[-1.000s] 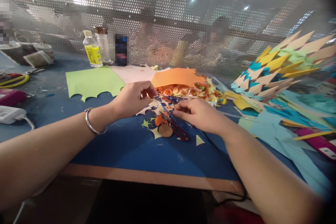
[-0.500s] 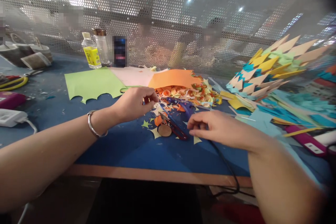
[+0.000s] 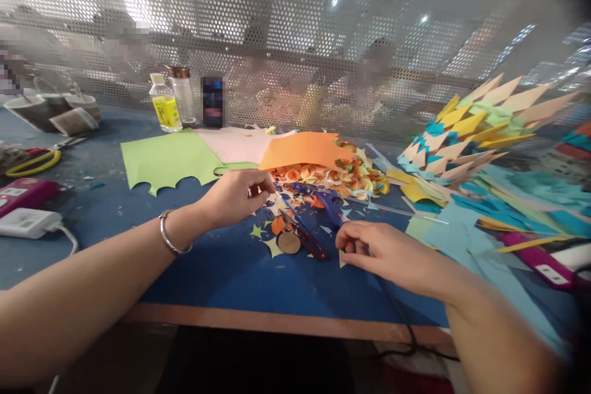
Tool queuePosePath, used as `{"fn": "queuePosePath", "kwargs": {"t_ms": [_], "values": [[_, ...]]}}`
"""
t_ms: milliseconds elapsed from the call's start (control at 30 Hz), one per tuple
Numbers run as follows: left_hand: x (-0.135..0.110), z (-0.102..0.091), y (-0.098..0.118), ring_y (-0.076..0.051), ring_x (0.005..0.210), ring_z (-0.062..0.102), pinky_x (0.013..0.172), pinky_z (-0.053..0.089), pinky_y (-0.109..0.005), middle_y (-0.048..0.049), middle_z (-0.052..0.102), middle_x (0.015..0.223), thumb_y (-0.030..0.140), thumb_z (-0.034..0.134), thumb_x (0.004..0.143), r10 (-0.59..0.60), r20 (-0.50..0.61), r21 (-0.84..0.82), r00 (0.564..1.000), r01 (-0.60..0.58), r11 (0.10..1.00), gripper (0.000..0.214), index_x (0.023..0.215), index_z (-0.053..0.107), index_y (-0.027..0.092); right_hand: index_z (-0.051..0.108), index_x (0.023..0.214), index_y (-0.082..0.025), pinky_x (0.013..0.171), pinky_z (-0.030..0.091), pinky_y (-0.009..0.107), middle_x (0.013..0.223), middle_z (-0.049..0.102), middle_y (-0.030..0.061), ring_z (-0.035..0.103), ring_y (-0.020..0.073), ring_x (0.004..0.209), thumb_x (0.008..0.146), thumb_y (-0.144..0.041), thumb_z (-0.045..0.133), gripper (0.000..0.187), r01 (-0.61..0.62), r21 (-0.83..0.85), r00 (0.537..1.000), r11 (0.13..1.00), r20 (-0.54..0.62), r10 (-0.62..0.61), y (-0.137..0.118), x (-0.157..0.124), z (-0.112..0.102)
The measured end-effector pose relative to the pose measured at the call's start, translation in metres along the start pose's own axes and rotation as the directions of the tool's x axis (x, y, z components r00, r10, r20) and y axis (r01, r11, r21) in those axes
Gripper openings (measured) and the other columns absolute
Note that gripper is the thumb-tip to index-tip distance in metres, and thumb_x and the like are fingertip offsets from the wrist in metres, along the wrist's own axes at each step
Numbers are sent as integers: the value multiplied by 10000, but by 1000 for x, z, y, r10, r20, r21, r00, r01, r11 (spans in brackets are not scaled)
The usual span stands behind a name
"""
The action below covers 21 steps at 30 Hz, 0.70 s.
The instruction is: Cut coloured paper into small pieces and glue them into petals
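Curling the left hand well back from the blue desk's front edge, with fingers drawn together at the end of a slim blue stick; cannot tell whether pinching it. Holding the right hand nearer that edge, with fingers bent inward at a pale yellow paper triangle; cannot tell whether gripping it. Facing a purple glue gun just beyond.

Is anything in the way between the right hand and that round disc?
Yes: the red-handled scissors lie between the right hand and the round tan disc. A pale paper scrap sits by the hand, too.
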State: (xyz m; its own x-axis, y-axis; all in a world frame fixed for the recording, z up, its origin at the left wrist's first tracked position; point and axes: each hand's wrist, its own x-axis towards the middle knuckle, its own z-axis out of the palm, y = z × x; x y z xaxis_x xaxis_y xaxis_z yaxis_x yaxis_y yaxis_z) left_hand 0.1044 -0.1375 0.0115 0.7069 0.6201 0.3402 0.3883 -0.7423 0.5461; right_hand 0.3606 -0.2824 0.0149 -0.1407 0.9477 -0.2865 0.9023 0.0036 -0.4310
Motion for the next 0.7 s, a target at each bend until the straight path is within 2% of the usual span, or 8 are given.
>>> {"fn": "queuePosePath", "kwargs": {"t_ms": [133,233,367,467,600,700], "values": [[-2,-2,7,-102,665,585,628,438,-242,-18,697,798,171,544,795,-19,41,9,999,19,1000,163,870,689,180,598,864,-197,617,432,268,810,633,20,555,139,660,898,-332,521,159,4,-6,1000,1000,3,-3,0,0,1],[-7,-5,21,-105,638,567,595,417,-243,-18,686,776,173,553,773,-31,145,47,989,24,999,150,845,684,176,598,879,-201,626,431,263,827,638,22,562,139,674,899,-313,521,137,-6,-4,1000,1000,-8,6,0,0,2],[-15,-7,42,-137,686,590,580,377,-265,-5,681,788,154,553,751,14,376,189,926,-92,978,115,765,660,192,602,829,-202,607,413,264,821,635,25,557,140,656,901,-277,513,137,10,-21,1000,1000,-9,-10,-1,-2,0],[-21,-6,50,-160,763,625,589,376,-270,-11,685,875,172,585,769,60,509,188,859,-179,966,152,886,672,217,598,791,-209,593,407,267,788,624,14,557,143,647,911,-270,504,164,13,-18,1000,1000,-16,-14,-3,-3,0],[-24,-4,51,-178,770,641,538,329,-289,6,686,905,201,593,799,86,554,201,828,-233,952,297,1075,638,298,600,840,-223,582,426,264,792,618,5,562,136,622,910,-288,528,120,22,2,999,1000,-44,-22,-1,-5,5],[-24,-2,48,-186,723,643,514,286,-306,2,686,846,160,536,813,65,557,261,828,-250,932,308,1065,633,307,603,907,-236,619,455,272,861,628,5,592,139,650,902,-294,547,81,53,5,998,999,-36,-52,2,-6,8]]}}
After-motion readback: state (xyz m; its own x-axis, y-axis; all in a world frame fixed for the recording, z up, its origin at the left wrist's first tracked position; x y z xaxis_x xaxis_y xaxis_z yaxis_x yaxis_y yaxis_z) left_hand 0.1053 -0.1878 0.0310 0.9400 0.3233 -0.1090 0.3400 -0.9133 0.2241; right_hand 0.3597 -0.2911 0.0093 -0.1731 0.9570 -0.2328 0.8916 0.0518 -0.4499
